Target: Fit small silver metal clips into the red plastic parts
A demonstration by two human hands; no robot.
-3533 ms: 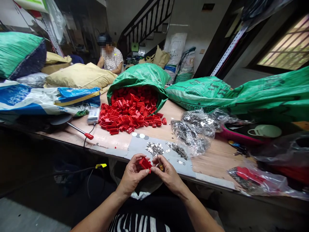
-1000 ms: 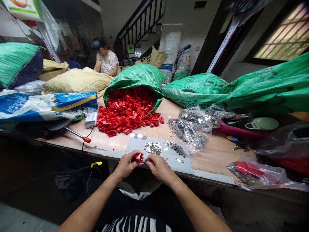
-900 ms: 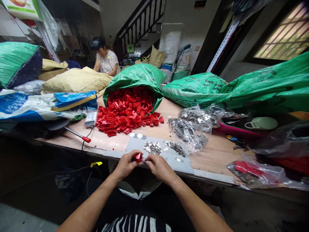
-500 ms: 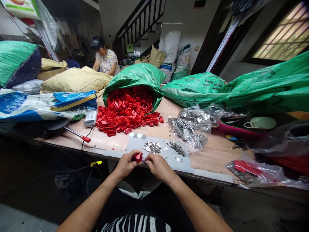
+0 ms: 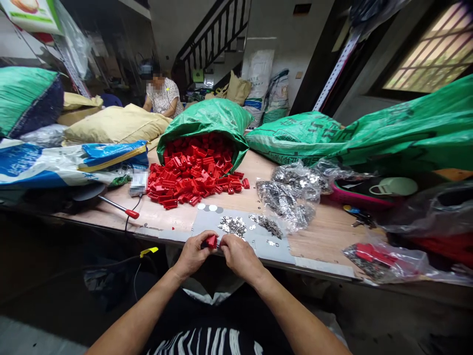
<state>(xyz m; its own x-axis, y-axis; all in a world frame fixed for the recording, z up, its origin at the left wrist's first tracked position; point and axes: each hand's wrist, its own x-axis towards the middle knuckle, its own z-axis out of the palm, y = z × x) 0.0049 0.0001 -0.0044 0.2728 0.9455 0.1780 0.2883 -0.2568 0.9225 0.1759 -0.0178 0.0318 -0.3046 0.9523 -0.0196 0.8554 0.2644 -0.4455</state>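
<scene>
Between thumb and fingers, my left hand (image 5: 192, 255) grips a small red plastic part (image 5: 212, 241) at the table's front edge. Close on its right, my right hand (image 5: 239, 256) is closed in a pinch at the part's right end; what sits between those fingertips is too small to make out. Just beyond my hands, a pile of small silvery metal pieces (image 5: 232, 225) lies on a grey mat (image 5: 271, 252). A second, darker pile of metal pieces (image 5: 269, 226) is to its right. Further back, a heap of red plastic parts (image 5: 185, 180) spills from a green woven sack (image 5: 212, 116).
Clear bags of metal pieces (image 5: 286, 202) lie right of the mat. A lever with a red grip (image 5: 132, 214) juts out at left. Green sacks (image 5: 402, 130) line the back right. A co-worker (image 5: 162, 96) sits behind a tan sack (image 5: 118, 123).
My right hand has shifted slightly, its fingers a little more curled beside the red part. My left hand keeps its hold. The view has moved a touch.
</scene>
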